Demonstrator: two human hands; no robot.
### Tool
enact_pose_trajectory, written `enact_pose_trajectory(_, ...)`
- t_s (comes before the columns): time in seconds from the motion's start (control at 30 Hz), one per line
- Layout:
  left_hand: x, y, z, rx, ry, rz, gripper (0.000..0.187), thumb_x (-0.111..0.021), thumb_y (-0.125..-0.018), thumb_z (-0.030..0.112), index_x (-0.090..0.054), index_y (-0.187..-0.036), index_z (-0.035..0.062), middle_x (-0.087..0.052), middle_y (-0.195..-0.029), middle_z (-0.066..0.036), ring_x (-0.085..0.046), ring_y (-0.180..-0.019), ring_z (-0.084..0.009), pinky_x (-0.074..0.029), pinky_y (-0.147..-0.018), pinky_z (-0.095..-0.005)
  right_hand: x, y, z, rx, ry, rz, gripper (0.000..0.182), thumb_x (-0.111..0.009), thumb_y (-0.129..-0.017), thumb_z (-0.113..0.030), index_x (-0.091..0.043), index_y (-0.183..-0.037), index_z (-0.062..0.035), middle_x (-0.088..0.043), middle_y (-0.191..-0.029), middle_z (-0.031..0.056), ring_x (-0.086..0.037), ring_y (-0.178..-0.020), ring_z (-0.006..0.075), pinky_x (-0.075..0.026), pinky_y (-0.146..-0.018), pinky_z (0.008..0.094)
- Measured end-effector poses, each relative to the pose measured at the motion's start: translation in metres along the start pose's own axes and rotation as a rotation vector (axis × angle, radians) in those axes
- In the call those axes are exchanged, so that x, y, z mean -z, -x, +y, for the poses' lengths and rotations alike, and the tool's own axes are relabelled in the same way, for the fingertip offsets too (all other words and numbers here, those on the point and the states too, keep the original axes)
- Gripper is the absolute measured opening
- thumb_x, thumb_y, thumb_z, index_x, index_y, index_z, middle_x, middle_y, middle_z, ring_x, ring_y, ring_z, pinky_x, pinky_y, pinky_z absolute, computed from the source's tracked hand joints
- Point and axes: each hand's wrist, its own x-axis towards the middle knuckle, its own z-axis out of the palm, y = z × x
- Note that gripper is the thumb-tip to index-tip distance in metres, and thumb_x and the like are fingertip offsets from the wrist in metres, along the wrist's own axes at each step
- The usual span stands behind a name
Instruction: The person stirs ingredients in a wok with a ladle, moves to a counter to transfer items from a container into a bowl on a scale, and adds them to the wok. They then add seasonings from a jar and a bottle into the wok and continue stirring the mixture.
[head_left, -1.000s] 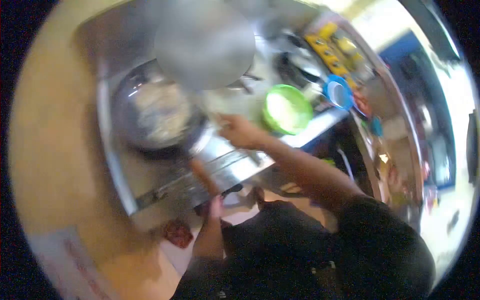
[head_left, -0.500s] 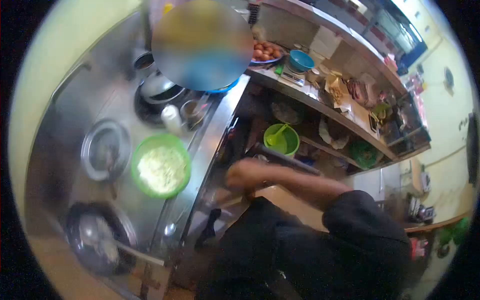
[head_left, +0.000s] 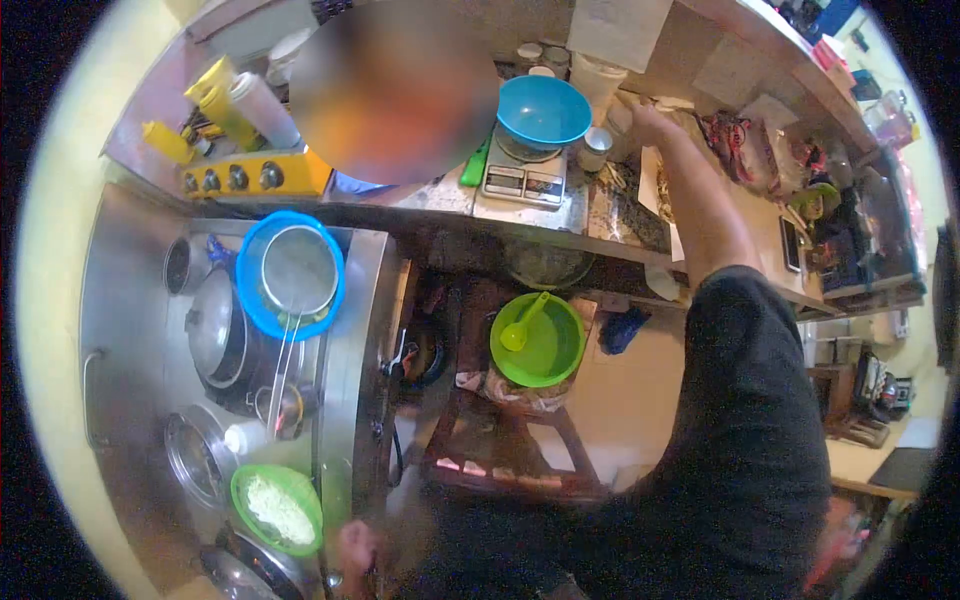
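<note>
My right arm stretches across the back counter. My right hand (head_left: 650, 120) is beside a pale round container (head_left: 620, 118), its fingers drawn together; what they hold, if anything, is too small to tell. Close by stand a small metal can (head_left: 595, 148) and a white tub (head_left: 597, 78). My left hand (head_left: 357, 548) hangs low at the stove's front edge, blurred, its fingers not clearly shown. Nearest to it is a green basket (head_left: 240, 500) of white shredded food (head_left: 280, 508).
A blue bowl (head_left: 545, 108) sits on a scale (head_left: 525, 183). On the steel stove is a blue basin (head_left: 250, 265) with a strainer (head_left: 300, 270) across it. A green basin (head_left: 560, 345) holding a dipper (head_left: 515, 335) stands on a wooden stool (head_left: 505, 450). A phone (head_left: 790, 245) lies on the counter.
My view has turned toward the back counter. My right arm, bent in front of my body before, now extends forward over the counter. My left hand shows at the bottom.
</note>
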Motion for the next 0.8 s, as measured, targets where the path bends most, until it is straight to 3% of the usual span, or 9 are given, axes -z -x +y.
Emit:
enact_pose_trajectory(0.07, -0.062, 0.003, 0.091, -0.127, -0.281, 0.227, 0.014, -0.058, -0.091, 0.017, -0.056, -0.096, 0.0044, -0.057, -0.076, -0.001, -0.052, -0.059, -0.0103, -0.044, -0.052, -0.0236, 0.021, 0.001, -0.021, -0.06, -0.096, -0.228, 0.085, -0.078, -0.064, -0.02, -0.035, -0.137, -0.0128, -0.055, -0.121, 0.0218, -0.051, -0.114, 0.0361, -0.044, -0.095, 0.042)
enact_pose_trajectory(0.23, -0.17, -0.024, 0.215, -0.233, -0.361, 0.168, 0.031, -0.06, -0.09, 0.019, -0.052, -0.113, -0.0006, -0.063, -0.096, -0.009, -0.06, -0.081, -0.0138, -0.05, -0.07, -0.0247, 0.03, -0.025, 0.022, -0.14, -0.215, -0.025, 0.086, -0.082, -0.058, -0.02, -0.039, -0.132, -0.0154, -0.058, -0.114, 0.0212, -0.056, -0.106, 0.0342, -0.047, -0.089, 0.041)
enact_pose_trajectory(0.4, -0.317, -0.04, 0.283, -0.529, -0.181, -0.294, 0.032, -0.061, -0.089, 0.019, -0.053, -0.112, -0.0024, -0.063, -0.099, -0.012, -0.062, -0.088, -0.0194, -0.051, -0.081, -0.0315, 0.13, 0.028, 0.009, 0.058, -0.186, 0.303, 0.084, -0.088, -0.051, -0.028, -0.048, -0.123, -0.0113, -0.061, -0.108, 0.0188, -0.06, -0.099, 0.0342, -0.049, -0.084, 0.043)
enact_pose_trajectory(0.47, -0.373, -0.062, 0.297, -0.59, -0.05, -0.647, 0.042, -0.063, -0.087, 0.023, -0.049, -0.12, 0.001, -0.059, -0.109, -0.014, -0.059, -0.099, -0.0222, -0.05, -0.085, -0.0352, 0.165, 0.075, -0.03, 0.158, -0.298, 0.232, 0.08, -0.085, -0.057, -0.027, -0.045, -0.125, -0.0132, -0.06, -0.111, 0.0187, -0.057, -0.106, 0.03, -0.048, -0.088, 0.0435)
enact_pose_trajectory(0.53, -0.446, -0.046, 0.322, -0.505, 0.29, -0.836, 0.056, -0.059, -0.087, 0.043, -0.044, -0.13, 0.0103, -0.055, -0.117, -0.014, -0.054, -0.108, -0.0289, -0.046, -0.09, -0.0477, 0.16, 0.116, -0.069, 0.212, -0.316, 0.174, 0.076, -0.084, -0.059, -0.03, -0.048, -0.123, -0.0114, -0.061, -0.111, 0.0169, -0.059, -0.103, 0.0309, -0.049, -0.087, 0.0414)
enact_pose_trajectory(0.63, -0.484, -0.049, 0.312, -0.256, 0.524, -1.044, 0.07, -0.058, -0.081, 0.055, -0.039, -0.135, 0.0146, -0.05, -0.125, -0.012, -0.05, -0.113, -0.0289, -0.045, -0.091, -0.0501, 0.165, 0.207, -0.165, 0.31, -0.591, -0.202, 0.079, -0.072, -0.064, -0.052, -0.046, -0.129, -0.0151, -0.06, -0.108, 0.0212, -0.06, -0.099, 0.0353, -0.049, -0.085, 0.044)
enact_pose_trajectory(0.67, -0.485, -0.051, 0.302, -0.219, 0.562, -1.037, 0.075, -0.058, -0.077, 0.059, -0.038, -0.136, 0.0157, -0.048, -0.128, -0.011, -0.05, -0.115, -0.0291, -0.045, -0.092, -0.0503, 0.155, 0.228, -0.185, 0.341, -0.416, -0.252, 0.073, -0.067, -0.068, -0.056, -0.047, -0.128, -0.0194, -0.059, -0.097, 0.0246, -0.06, -0.092, 0.0401, -0.05, -0.08, 0.0458)
enact_pose_trajectory(0.73, -0.479, -0.049, 0.284, -0.181, 0.584, -0.973, 0.083, -0.058, -0.072, 0.065, -0.037, -0.137, 0.0167, -0.046, -0.131, -0.009, -0.048, -0.117, -0.03, -0.045, -0.094, -0.0493, 0.142, 0.254, -0.195, 0.438, -0.433, -0.184, 0.068, -0.068, -0.069, -0.053, -0.048, -0.126, -0.0221, -0.054, -0.087, 0.0221, -0.06, -0.078, 0.04, -0.051, -0.071, 0.046)
enact_pose_trajectory(0.8, -0.458, -0.053, 0.261, 0.075, 0.56, -1.075, 0.072, -0.053, -0.079, 0.061, -0.041, -0.134, 0.0167, -0.048, -0.13, -0.01, -0.05, -0.116, -0.0308, -0.045, -0.094, -0.0472, 0.126, 0.271, -0.194, 0.622, -0.44, -0.12, 0.058, -0.064, -0.074, -0.053, -0.047, -0.123, -0.0269, -0.053, -0.084, 0.0238, -0.061, -0.068, 0.0391, -0.053, -0.056, 0.0452)
